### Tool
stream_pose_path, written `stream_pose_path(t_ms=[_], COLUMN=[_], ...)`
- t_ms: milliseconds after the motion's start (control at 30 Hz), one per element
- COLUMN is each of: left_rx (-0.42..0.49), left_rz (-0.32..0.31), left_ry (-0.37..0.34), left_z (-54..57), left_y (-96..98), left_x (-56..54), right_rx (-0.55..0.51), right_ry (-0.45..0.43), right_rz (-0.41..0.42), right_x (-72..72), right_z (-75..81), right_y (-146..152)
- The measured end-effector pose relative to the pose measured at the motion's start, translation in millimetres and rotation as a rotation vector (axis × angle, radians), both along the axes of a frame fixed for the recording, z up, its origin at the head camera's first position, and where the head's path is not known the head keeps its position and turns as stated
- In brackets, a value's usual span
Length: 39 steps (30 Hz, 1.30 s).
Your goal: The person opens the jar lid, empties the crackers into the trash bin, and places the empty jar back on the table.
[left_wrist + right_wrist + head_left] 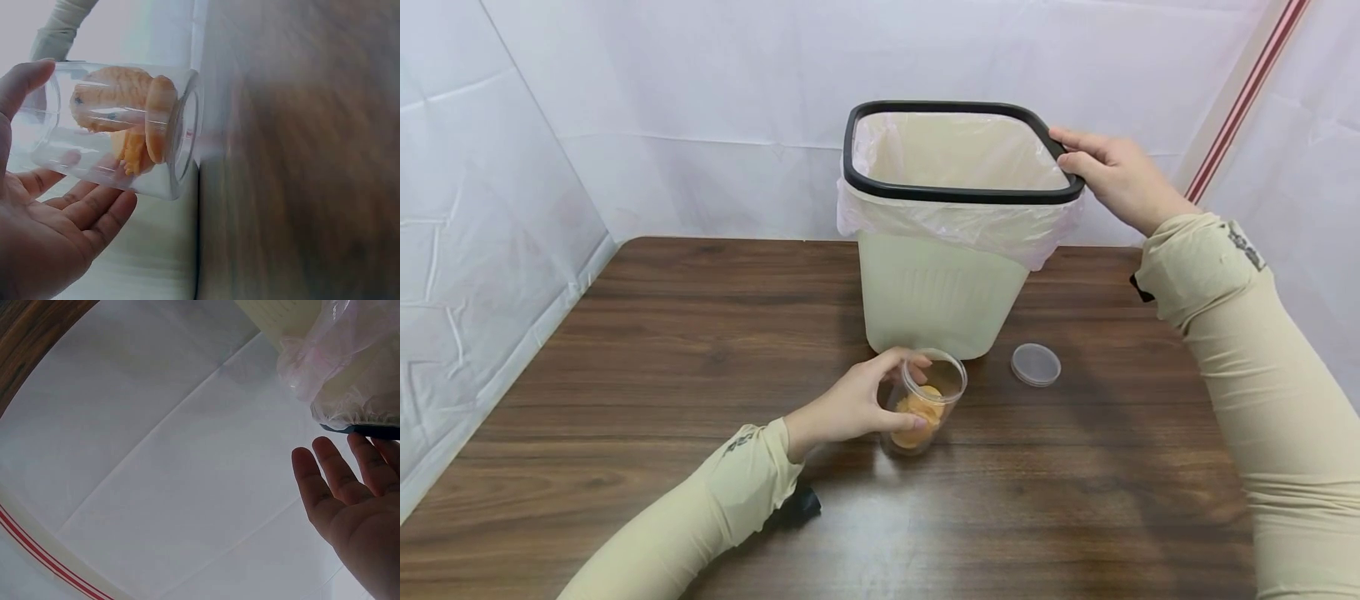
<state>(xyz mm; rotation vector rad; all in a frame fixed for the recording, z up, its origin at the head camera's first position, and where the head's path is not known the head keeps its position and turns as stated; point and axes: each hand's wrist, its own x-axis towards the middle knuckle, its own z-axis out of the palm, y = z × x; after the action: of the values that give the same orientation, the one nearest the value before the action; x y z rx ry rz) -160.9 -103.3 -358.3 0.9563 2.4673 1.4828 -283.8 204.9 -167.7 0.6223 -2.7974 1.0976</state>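
My left hand [857, 400] grips a clear jar [953, 392], thumb on the near side and fingers round the far side. Inside lie a few round orange biscuits [112, 100], near the bottom. The jar is lidless and leans slightly, low over the table; contact with the table is hard to tell. Behind it stands a cream trash bin [943, 283] with a black rim [955, 196] and a pinkish translucent liner bag [992, 233] folded over the outside. At the rim's right corner, my right hand [1112, 171] rests with fairly straight fingers touching it.
A clear round lid [1036, 364] lies on the brown wooden table [700, 350], right of the bin's base. White sheeting [722, 100] hangs behind and at the sides. A red-striped strip [1247, 100] runs down at the right.
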Motion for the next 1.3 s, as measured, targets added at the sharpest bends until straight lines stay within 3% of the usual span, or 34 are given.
stream_pose_path(t_ms=[433, 800, 1300], left_rx=[0.034, -0.003, 0.03], left_rz=[0.006, 0.077, 0.088], left_ry=[0.044, 0.084, 0.075], left_z=[10.1, 24.6, 38.3], left_y=[-4.2, -16.1, -25.7], left_x=[0.8, 0.0, -0.3], right_rx=[-0.012, -0.017, -0.018], right_ry=[0.002, 0.001, 0.004], right_rz=[-0.004, -0.001, -0.003], right_x=[-2.1, -2.0, -1.4], right_z=[-1.3, -0.8, -0.3], right_y=[0, 0, -2])
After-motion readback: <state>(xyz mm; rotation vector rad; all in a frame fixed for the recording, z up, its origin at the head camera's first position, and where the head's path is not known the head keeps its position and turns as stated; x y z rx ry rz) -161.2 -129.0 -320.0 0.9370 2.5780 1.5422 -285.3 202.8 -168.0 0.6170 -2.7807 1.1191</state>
